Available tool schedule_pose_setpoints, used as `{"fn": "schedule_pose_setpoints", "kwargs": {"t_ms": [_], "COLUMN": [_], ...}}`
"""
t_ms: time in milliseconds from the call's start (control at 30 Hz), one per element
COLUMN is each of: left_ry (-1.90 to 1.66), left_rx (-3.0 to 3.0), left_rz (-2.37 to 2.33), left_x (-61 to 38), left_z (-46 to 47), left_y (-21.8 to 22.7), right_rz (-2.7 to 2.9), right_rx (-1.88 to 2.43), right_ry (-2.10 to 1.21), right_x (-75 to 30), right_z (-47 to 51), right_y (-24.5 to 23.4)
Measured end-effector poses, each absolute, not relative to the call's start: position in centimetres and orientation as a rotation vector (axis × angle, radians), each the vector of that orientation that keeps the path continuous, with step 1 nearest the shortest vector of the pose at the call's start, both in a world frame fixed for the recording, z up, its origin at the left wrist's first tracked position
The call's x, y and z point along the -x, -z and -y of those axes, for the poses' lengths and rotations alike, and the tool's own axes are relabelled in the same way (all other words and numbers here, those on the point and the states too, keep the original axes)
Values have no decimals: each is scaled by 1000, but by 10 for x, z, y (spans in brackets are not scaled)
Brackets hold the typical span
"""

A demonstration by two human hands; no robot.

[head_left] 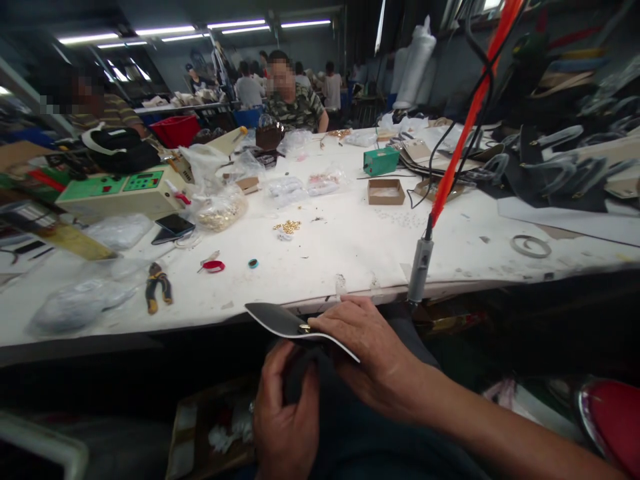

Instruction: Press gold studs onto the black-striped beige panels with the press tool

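Observation:
A thin, curved dark panel (276, 320), leather-like with a pale edge, is held just in front of the table edge. On its face sits a small gold-coloured metal fitting (304, 329). My right hand (367, 337) is closed on the panel's right part, its index fingertip at the fitting; its thumb is hidden behind the panel. Below, my left hand (286, 413) has curled fingers that reach up to the panel's underside, where the fingertips are partly hidden. Dark material, hard to tell from my clothing, shows between its thumb and fingers.
Pliers (158, 288), a red ring-shaped item (213, 266) and gold-coloured pieces (287, 227) lie on the white-topped table (330, 260). A grey tool (421, 270) hangs from an orange-wrapped cable near my right hand. A co-worker (295, 93) sits opposite. Below left is a cardboard box (183, 437).

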State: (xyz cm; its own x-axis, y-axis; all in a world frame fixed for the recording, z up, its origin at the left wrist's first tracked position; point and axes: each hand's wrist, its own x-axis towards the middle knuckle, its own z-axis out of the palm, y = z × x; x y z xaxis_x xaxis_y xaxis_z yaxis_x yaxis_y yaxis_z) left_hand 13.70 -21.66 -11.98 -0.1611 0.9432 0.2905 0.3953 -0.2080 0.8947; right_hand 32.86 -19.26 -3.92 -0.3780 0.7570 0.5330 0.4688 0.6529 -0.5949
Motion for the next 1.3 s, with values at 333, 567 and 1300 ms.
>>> {"fn": "schedule_pose_setpoints", "kwargs": {"t_ms": [333,567,1300], "left_ry": [-1440,-1077,-760], "left_rx": [-1520,-1279,-770], "left_rz": [-1234,-1211,-1033], "left_x": [-135,-146,-150], "left_z": [181,141,53], "left_y": [79,82,124], "right_rz": [2110,1740,1141], "right_rx": [858,1178,1438], "right_ry": [-803,-1218,-1761], "right_x": [-373,-375,-370], "right_z": [189,159,56], "right_y": [29,55,104]}}
